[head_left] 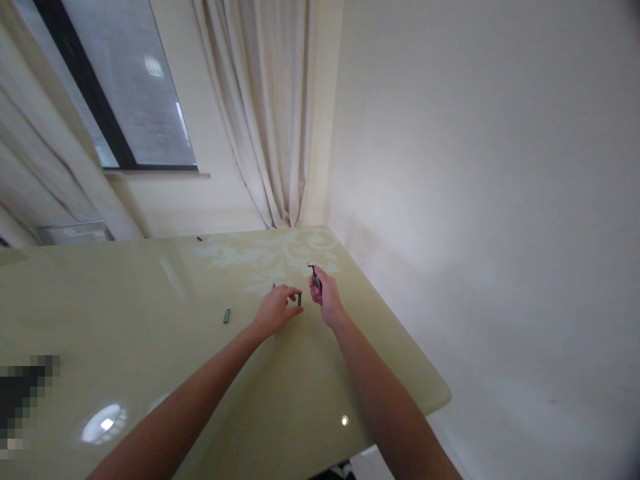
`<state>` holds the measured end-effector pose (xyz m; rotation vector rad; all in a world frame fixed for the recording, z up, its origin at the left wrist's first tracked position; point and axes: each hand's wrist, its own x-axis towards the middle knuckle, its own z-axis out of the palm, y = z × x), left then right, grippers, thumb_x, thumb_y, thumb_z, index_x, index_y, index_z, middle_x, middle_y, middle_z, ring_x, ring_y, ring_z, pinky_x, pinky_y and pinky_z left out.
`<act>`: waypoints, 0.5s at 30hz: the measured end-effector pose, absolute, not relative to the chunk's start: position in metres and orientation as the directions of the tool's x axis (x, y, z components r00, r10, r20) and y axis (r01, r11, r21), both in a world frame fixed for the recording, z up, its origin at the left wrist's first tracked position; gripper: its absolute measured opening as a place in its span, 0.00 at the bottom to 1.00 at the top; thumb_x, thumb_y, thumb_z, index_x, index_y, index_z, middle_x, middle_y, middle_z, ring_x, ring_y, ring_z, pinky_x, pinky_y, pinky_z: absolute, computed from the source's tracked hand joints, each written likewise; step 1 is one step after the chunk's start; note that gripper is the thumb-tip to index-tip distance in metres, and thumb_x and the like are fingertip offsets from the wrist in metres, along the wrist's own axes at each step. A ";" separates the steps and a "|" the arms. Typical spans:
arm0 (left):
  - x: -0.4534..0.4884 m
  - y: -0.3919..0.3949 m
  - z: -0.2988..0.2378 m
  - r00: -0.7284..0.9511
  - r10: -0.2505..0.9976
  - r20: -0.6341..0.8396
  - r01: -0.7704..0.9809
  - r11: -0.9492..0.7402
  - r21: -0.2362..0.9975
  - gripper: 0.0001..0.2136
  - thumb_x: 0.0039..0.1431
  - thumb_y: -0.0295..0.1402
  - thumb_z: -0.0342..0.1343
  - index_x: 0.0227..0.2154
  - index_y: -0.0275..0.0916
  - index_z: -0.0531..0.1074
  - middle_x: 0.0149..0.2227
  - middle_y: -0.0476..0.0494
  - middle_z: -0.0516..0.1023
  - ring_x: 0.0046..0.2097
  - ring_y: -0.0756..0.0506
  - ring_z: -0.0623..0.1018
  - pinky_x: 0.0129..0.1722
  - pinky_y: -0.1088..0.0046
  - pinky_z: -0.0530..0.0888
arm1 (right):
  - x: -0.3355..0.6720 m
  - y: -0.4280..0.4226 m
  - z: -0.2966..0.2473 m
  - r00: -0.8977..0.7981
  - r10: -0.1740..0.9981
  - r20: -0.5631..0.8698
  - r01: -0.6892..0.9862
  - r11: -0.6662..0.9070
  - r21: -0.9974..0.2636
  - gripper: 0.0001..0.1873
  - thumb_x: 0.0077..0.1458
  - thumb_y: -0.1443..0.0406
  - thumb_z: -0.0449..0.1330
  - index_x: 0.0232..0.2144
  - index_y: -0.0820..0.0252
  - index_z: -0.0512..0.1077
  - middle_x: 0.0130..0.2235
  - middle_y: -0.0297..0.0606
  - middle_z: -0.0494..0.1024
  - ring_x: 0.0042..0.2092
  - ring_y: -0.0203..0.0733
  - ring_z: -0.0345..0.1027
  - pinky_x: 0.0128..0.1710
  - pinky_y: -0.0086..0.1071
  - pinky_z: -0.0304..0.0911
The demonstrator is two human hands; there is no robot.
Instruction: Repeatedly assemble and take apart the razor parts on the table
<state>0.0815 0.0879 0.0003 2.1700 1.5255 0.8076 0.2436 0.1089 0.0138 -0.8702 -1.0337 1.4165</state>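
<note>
My left hand [275, 311] is low over the glossy table, pinching a small dark narrow piece [299, 300] upright between thumb and fingertips. To its right, my right hand [325, 293] is closed around a slim dark tool [315, 276], whose short crosspiece at the tip looks like a razor's head. The fingers hide most of its handle. A gap separates the two hands. Left of my left hand lies a small dark-edged rectangular piece [227, 316] with a teal stripe. Just behind that hand, a tiny dark piece [273, 286] shows in part.
The pale green table [200, 387] has rounded corners and a right edge near the white wall [475, 200]. A small dark object [199, 239] lies at its back edge. Beyond stand curtains [265, 100] and a window [130, 80]. A dark blurred-out shape [20, 393] is at far left.
</note>
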 end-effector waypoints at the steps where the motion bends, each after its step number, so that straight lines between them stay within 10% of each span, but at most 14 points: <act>1: 0.087 0.095 -0.003 0.246 0.943 0.226 0.738 -0.333 0.587 0.18 0.51 0.32 0.68 0.46 0.40 0.81 0.39 0.42 0.81 0.37 0.44 0.77 0.40 0.68 0.71 | 0.245 0.111 0.013 -0.083 0.996 0.041 -0.358 0.008 -0.934 0.28 0.52 0.42 0.60 0.20 0.59 0.66 0.15 0.22 0.53 0.17 0.27 0.39 0.19 0.28 0.34; 15: 0.055 0.084 0.004 0.189 0.947 0.259 0.754 -0.309 0.580 0.22 0.54 0.45 0.65 0.51 0.43 0.79 0.39 0.43 0.82 0.37 0.42 0.78 0.42 0.65 0.72 | 0.248 0.111 0.009 -0.021 1.000 0.004 -0.343 -0.003 -0.939 0.27 0.55 0.42 0.58 0.20 0.58 0.66 0.16 0.23 0.52 0.17 0.29 0.39 0.18 0.28 0.35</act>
